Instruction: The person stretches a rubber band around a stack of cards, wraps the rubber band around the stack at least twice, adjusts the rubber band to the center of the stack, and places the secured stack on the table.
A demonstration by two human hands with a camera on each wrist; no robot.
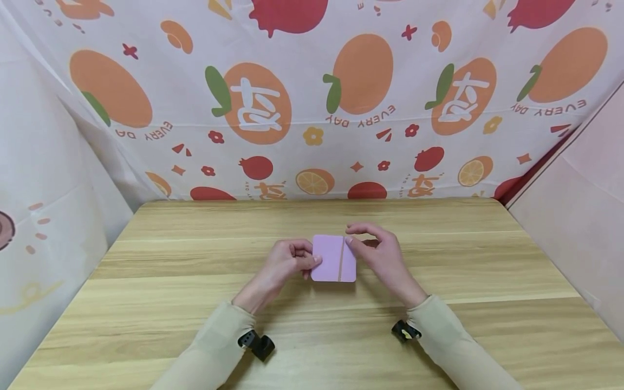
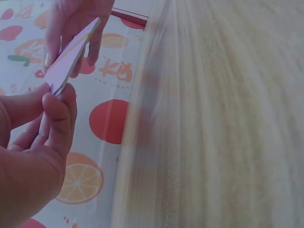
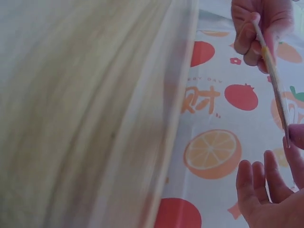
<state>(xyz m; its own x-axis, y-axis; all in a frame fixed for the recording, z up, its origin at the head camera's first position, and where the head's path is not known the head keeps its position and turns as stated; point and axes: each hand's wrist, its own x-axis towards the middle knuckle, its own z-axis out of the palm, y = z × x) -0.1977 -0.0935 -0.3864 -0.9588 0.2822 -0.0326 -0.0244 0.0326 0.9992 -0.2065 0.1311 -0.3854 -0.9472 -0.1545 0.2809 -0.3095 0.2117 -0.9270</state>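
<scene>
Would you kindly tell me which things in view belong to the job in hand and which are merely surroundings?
In the job:
lilac pad
tan band across it
left hand, gripping the pad
right hand, at the opposite edge

Surroundings:
wooden table
fruit-print cloth behind
black wrist devices

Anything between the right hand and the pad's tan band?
Nothing visible: the right hand has its thumb by the tan band, at the top of the pink pad. The left hand pinches the left edge, clear of the band.
</scene>
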